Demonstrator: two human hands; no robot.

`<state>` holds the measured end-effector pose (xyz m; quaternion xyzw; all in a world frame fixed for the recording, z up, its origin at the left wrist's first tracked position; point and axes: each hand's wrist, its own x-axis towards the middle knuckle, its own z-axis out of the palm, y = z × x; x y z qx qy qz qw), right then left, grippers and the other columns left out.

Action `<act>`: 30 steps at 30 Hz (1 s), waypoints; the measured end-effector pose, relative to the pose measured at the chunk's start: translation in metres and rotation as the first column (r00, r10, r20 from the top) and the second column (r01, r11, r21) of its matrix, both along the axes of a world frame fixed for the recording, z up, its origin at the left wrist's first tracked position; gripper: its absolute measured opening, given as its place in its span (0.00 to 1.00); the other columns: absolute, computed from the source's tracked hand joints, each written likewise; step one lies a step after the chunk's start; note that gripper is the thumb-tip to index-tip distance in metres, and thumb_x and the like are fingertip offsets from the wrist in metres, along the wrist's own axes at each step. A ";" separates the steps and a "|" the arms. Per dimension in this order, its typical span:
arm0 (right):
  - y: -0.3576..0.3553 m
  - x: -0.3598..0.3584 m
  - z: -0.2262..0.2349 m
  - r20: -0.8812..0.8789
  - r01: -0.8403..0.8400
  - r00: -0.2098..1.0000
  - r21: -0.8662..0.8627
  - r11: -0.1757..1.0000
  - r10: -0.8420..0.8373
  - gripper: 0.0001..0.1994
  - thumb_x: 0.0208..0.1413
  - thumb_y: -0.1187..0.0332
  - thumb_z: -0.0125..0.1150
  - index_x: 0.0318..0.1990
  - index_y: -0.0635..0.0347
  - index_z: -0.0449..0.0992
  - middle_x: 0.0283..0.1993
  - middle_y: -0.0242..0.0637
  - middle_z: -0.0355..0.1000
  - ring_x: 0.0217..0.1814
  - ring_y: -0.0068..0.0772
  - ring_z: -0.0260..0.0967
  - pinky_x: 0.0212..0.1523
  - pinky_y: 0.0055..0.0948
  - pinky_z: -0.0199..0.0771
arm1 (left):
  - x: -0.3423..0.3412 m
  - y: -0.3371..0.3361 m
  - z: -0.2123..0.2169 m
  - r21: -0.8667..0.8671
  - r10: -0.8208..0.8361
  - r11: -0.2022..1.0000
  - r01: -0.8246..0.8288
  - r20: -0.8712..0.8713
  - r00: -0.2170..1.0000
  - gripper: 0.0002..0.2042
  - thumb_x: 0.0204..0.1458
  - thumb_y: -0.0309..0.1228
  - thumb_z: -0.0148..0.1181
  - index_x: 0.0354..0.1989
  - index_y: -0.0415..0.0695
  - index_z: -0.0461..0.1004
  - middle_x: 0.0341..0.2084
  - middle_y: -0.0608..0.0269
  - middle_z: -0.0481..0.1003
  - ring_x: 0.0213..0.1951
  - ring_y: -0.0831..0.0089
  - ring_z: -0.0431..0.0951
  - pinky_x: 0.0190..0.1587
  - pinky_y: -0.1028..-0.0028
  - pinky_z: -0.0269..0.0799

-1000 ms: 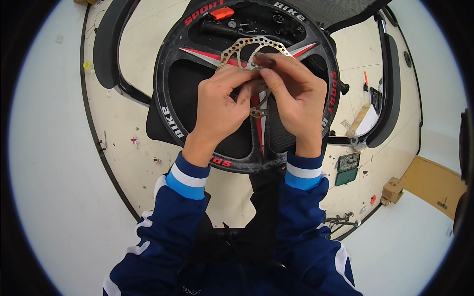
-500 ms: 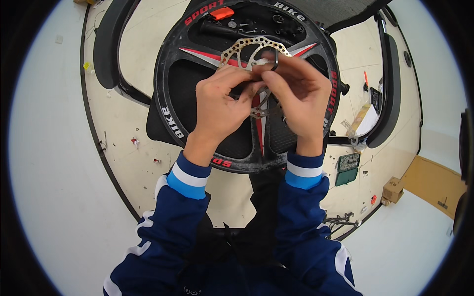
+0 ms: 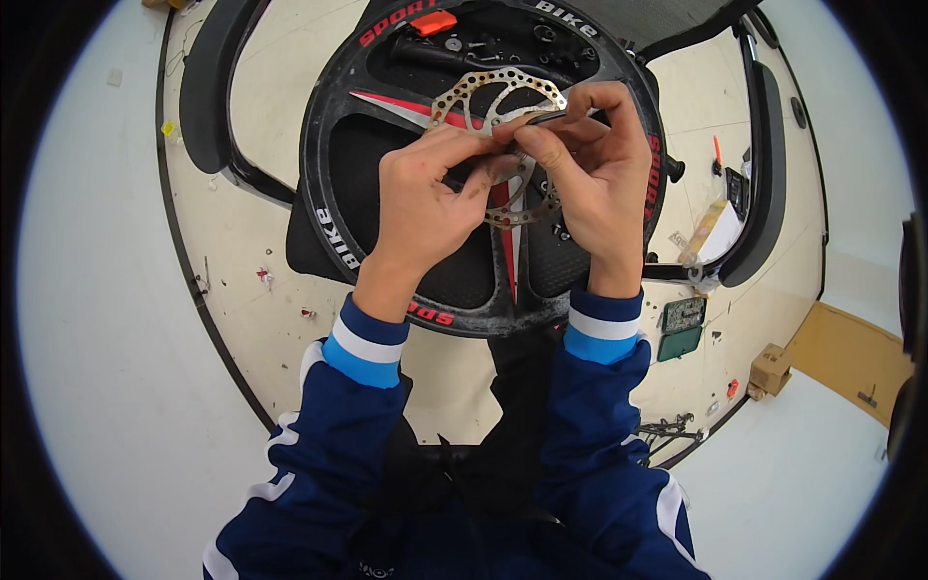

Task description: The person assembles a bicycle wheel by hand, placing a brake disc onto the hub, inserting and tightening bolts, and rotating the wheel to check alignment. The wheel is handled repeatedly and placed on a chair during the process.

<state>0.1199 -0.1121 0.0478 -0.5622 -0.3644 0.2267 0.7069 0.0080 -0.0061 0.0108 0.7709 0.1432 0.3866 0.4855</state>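
Observation:
A black bicycle wheel with red and silver spoke markings lies flat on a chair seat before me. Over its centre sits a perforated metal brake disc, partly covered by my fingers. My left hand is closed in a pinch at the hub, and whatever its fingertips grip is hidden. Beside it, my right hand has thumb and fingers curled around a thin dark hex key, whose end by the disc's middle cannot be made out.
Chair armrests stand on both sides of the wheel. An orange-red piece and several small dark parts lie in the far wheel opening. On the floor at right are a green case, a cardboard box and scattered bits.
The hex key, upright and bent before, now lies flatter across my right fingers. My right hand has turned and its fingers have curled in. My left hand stays nearly in place.

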 end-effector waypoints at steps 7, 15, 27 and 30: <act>-0.003 -0.005 0.008 0.122 0.062 0.991 -0.030 0.998 -0.058 0.10 0.55 0.81 0.64 0.45 0.69 0.73 0.38 0.44 0.80 0.41 0.31 0.81 0.43 0.24 0.81 | -0.002 0.000 0.003 -0.008 -0.024 1.000 0.024 -0.034 0.999 0.09 0.44 0.15 0.64 0.36 0.35 0.81 0.30 0.55 0.81 0.32 0.67 0.82 0.37 0.74 0.75; 0.000 -0.016 0.007 0.091 0.149 0.985 -0.036 0.988 -0.146 0.06 0.54 0.80 0.65 0.38 0.68 0.75 0.35 0.42 0.81 0.40 0.28 0.81 0.42 0.23 0.80 | -0.005 -0.001 0.003 -0.018 -0.014 1.000 0.013 -0.058 0.998 0.10 0.44 0.14 0.64 0.36 0.35 0.81 0.29 0.55 0.81 0.32 0.66 0.82 0.38 0.74 0.75; -0.001 -0.019 0.005 0.083 0.268 0.959 0.029 0.963 -0.269 0.07 0.54 0.79 0.66 0.39 0.68 0.76 0.35 0.41 0.80 0.39 0.28 0.81 0.42 0.24 0.81 | -0.003 -0.001 0.003 -0.042 0.019 0.999 -0.022 -0.049 0.999 0.08 0.45 0.18 0.67 0.36 0.37 0.82 0.30 0.55 0.81 0.29 0.67 0.82 0.34 0.74 0.75; -0.015 0.004 0.022 -0.048 0.369 0.929 0.183 0.911 -0.367 0.06 0.56 0.77 0.66 0.38 0.68 0.75 0.36 0.46 0.81 0.39 0.32 0.81 0.40 0.27 0.83 | -0.006 -0.013 0.014 0.031 0.043 0.999 -0.038 -0.173 0.984 0.08 0.45 0.20 0.69 0.35 0.39 0.83 0.29 0.56 0.81 0.27 0.68 0.80 0.31 0.74 0.74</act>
